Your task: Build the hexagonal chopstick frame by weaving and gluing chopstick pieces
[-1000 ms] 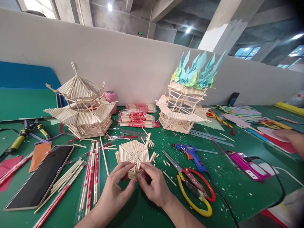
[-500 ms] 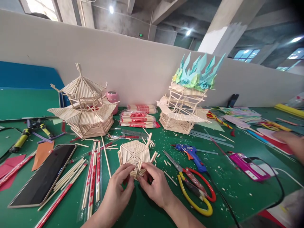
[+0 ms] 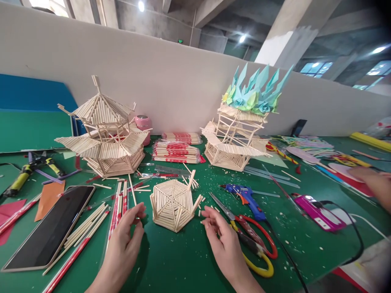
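A small hexagonal base (image 3: 172, 201) of wooden chopsticks lies on the green table, with short sticks standing up from several of its corners. My left hand (image 3: 126, 236) is left of it, empty, thumb and fingers apart, beside red-and-white chopstick packets (image 3: 119, 199). On the other side my right hand (image 3: 224, 242) hovers with loosely bent, parted fingers and holds nothing. Neither hand touches the base. Close to my right hand are the scissors (image 3: 256, 244) with red and yellow handles, their blades half spread, and a blue glue gun (image 3: 244, 199).
Two chopstick pavilions stand behind: a roofed one (image 3: 104, 130) and one topped with blue paper folds (image 3: 238, 134). Wrapped chopstick bundles (image 3: 175, 151) lie between them. A phone (image 3: 51, 228) and loose sticks (image 3: 84, 228) are at left, a purple power strip (image 3: 319, 211) and another person's hand (image 3: 366, 177) at right.
Both hands have let go of the short stick at the base's near corner and drawn apart, left and right. That stick now stands there by itself.
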`<action>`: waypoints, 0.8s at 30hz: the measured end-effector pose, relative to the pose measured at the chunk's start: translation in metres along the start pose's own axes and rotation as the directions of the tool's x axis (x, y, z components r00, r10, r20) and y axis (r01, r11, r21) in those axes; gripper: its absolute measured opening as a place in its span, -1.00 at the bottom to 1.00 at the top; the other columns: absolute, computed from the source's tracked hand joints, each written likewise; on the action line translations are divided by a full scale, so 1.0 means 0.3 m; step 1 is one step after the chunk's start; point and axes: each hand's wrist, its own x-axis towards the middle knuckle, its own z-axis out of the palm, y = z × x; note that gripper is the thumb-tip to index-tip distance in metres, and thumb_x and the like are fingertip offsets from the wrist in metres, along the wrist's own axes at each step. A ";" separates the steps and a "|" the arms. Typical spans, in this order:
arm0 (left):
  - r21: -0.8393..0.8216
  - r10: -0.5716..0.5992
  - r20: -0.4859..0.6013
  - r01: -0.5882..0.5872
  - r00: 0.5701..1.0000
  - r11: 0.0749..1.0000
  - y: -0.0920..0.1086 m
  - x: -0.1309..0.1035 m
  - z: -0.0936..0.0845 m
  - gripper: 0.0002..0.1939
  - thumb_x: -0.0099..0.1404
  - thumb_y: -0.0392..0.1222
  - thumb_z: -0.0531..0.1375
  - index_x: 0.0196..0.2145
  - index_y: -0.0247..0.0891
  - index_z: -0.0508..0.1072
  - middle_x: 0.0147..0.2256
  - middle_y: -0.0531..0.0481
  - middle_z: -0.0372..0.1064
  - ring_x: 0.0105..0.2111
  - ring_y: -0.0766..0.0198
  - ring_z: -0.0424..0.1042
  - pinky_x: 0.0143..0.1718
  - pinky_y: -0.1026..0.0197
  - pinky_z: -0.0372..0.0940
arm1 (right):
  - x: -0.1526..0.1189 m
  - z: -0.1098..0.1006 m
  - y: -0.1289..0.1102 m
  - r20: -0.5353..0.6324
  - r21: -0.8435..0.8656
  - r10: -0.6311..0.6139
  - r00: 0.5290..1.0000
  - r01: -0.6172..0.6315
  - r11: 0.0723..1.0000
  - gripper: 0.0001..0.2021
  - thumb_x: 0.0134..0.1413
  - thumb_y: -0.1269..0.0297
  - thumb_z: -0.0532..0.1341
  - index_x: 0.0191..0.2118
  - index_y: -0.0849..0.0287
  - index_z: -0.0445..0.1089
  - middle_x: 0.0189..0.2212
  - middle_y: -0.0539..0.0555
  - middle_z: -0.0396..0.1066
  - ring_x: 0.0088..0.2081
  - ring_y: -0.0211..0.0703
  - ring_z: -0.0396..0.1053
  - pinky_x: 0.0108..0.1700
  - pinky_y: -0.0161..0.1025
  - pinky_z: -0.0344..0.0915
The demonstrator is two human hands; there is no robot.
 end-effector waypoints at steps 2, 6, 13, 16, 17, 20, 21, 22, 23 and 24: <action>-0.028 -0.071 0.068 0.073 0.995 0.997 -0.002 0.012 0.014 -0.56 0.19 -0.14 -0.07 0.00 -0.37 0.23 -0.08 -0.26 0.31 -0.09 0.09 0.33 -0.14 0.07 0.27 | 0.017 0.001 -0.007 0.068 0.000 0.069 0.995 -0.069 0.998 -0.61 0.12 0.25 -0.06 0.04 0.31 0.15 -0.11 0.29 0.34 -0.20 -0.09 0.39 -0.22 -0.20 0.35; -0.004 -0.122 0.132 0.123 0.984 0.992 -0.001 0.024 0.044 -0.45 0.13 -0.18 -0.07 0.07 -0.45 0.14 -0.06 -0.29 0.31 -0.01 0.04 0.25 -0.02 -0.04 0.15 | 0.035 0.015 -0.024 0.161 -0.033 0.113 0.980 -0.109 0.993 -0.53 0.09 0.30 -0.08 0.13 0.33 0.05 -0.04 0.29 0.30 -0.15 -0.08 0.38 -0.13 -0.15 0.31; -0.031 -0.141 0.130 0.146 0.981 0.989 -0.002 -0.014 0.059 -0.41 0.09 -0.15 -0.06 0.07 -0.50 0.14 -0.04 -0.30 0.31 0.00 0.03 0.24 0.02 -0.05 0.08 | 0.065 0.023 0.005 0.141 0.018 0.053 0.989 -0.056 0.998 -0.58 0.05 0.37 -0.04 0.08 0.22 0.13 -0.14 0.18 0.42 -0.24 -0.11 0.41 -0.16 -0.09 0.33; -0.059 -0.157 0.127 0.165 0.979 0.984 0.000 -0.048 0.066 -0.42 0.11 -0.15 -0.06 0.06 -0.48 0.15 -0.02 -0.30 0.30 0.00 0.04 0.25 0.01 -0.03 0.11 | 0.089 0.017 0.035 0.141 0.052 0.014 0.990 -0.021 0.998 -0.60 0.04 0.40 -0.03 0.04 0.18 0.17 -0.18 0.14 0.45 -0.28 -0.15 0.42 -0.18 -0.11 0.35; -0.070 -0.163 0.128 0.173 0.978 0.982 -0.001 -0.062 0.068 -0.44 0.12 -0.15 -0.06 0.06 -0.47 0.16 -0.01 -0.29 0.29 0.00 0.05 0.25 0.01 -0.02 0.11 | 0.096 0.014 0.043 0.147 0.063 0.000 0.989 -0.010 0.998 -0.61 0.03 0.40 -0.03 0.03 0.17 0.19 -0.19 0.13 0.45 -0.28 -0.15 0.42 -0.20 -0.13 0.36; -0.086 -0.171 0.172 0.188 0.970 0.978 -0.013 -0.114 0.074 -0.48 0.16 -0.14 -0.03 0.06 -0.40 0.17 0.01 -0.25 0.28 0.02 0.06 0.24 0.00 0.00 0.15 | 0.119 0.001 0.055 0.182 0.084 -0.033 0.983 0.018 0.996 -0.62 0.03 0.43 -0.04 0.01 0.20 0.20 -0.22 0.13 0.46 -0.30 -0.17 0.43 -0.27 -0.16 0.39; -0.089 -0.162 0.188 0.181 0.969 0.979 -0.019 -0.135 0.078 -0.50 0.18 -0.15 -0.03 0.06 -0.37 0.17 0.01 -0.24 0.30 0.02 0.07 0.24 0.00 0.00 0.17 | 0.128 -0.004 0.055 0.198 0.085 -0.044 0.979 0.027 0.996 -0.61 0.03 0.44 -0.05 0.01 0.21 0.20 -0.23 0.13 0.47 -0.31 -0.17 0.43 -0.27 -0.16 0.39; -0.094 -0.151 0.201 0.173 0.968 0.980 -0.025 -0.157 0.083 -0.52 0.20 -0.16 -0.04 0.07 -0.35 0.16 0.01 -0.23 0.30 0.03 0.08 0.23 0.00 -0.01 0.16 | 0.138 -0.010 0.053 0.218 0.084 -0.056 0.974 0.039 0.996 -0.61 0.02 0.45 -0.06 0.01 0.23 0.20 -0.24 0.13 0.47 -0.31 -0.17 0.43 -0.26 -0.15 0.39; -0.095 -0.136 0.152 0.151 0.979 0.984 -0.030 -0.180 0.091 -0.54 0.22 -0.18 -0.07 0.07 -0.34 0.15 0.00 -0.22 0.32 0.02 0.09 0.25 0.01 -0.03 0.14 | 0.150 -0.015 0.051 0.238 0.082 -0.072 0.969 0.054 0.995 -0.60 0.01 0.48 -0.06 0.00 0.23 0.20 -0.24 0.12 0.48 -0.30 -0.17 0.43 -0.24 -0.14 0.37; -0.093 -0.112 0.111 0.123 0.987 0.988 -0.035 -0.201 0.101 -0.56 0.24 -0.19 -0.09 0.07 -0.32 0.15 -0.01 -0.22 0.33 0.00 0.09 0.27 0.00 -0.05 0.15 | 0.163 -0.019 0.047 0.261 0.080 -0.091 0.961 0.073 0.994 -0.59 0.00 0.50 -0.07 0.00 0.23 0.21 -0.25 0.10 0.48 -0.29 -0.18 0.43 -0.21 -0.14 0.36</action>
